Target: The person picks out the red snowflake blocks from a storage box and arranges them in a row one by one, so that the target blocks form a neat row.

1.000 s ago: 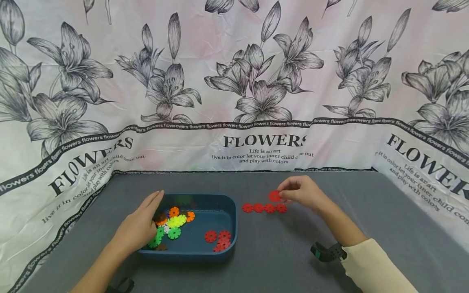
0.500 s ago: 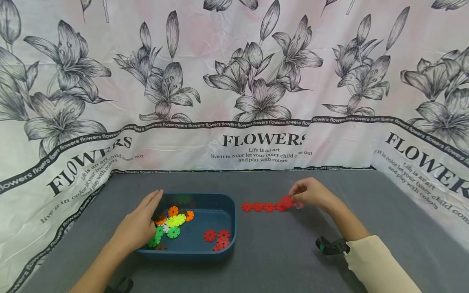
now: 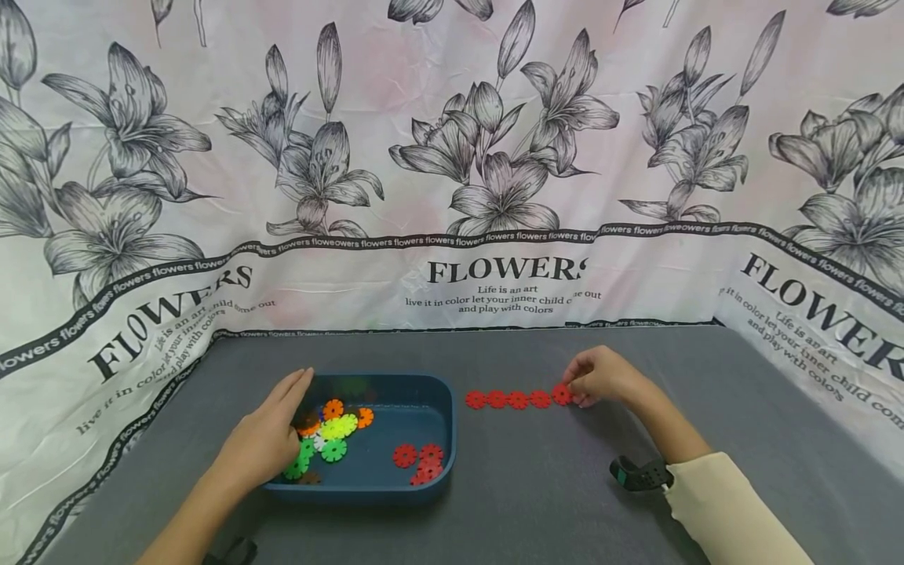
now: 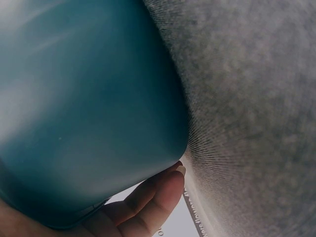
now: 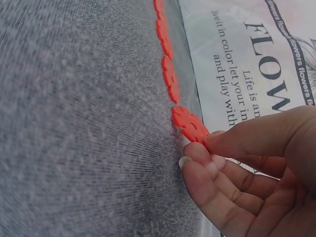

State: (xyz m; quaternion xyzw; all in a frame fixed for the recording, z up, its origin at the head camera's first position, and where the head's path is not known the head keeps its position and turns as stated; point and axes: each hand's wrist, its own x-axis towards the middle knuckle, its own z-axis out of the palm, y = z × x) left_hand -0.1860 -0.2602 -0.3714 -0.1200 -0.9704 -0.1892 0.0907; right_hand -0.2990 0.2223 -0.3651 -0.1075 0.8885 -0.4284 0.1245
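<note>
Right hand (image 3: 606, 378): thumb and fingertips pinch the edge of a red disc (image 3: 561, 394), notched like a flower, tilted at the right end of a row.
Row of red discs (image 3: 497, 400): four more lie flat on the grey table (image 3: 523, 494), side by side, right of the box; the held disc is just beside the last one.
Left hand (image 3: 261, 435): grips the left wall of a dark blue box (image 3: 367, 492), fingers along the outside.
Inside the box: green discs (image 3: 334, 450), yellow discs (image 3: 339, 427) and orange discs (image 3: 333, 409) cluster at left; loose red discs (image 3: 405, 455) sit at front right.
Backdrop: white cloth (image 3: 339, 290) printed with lilies and "FLOWERS".
</note>
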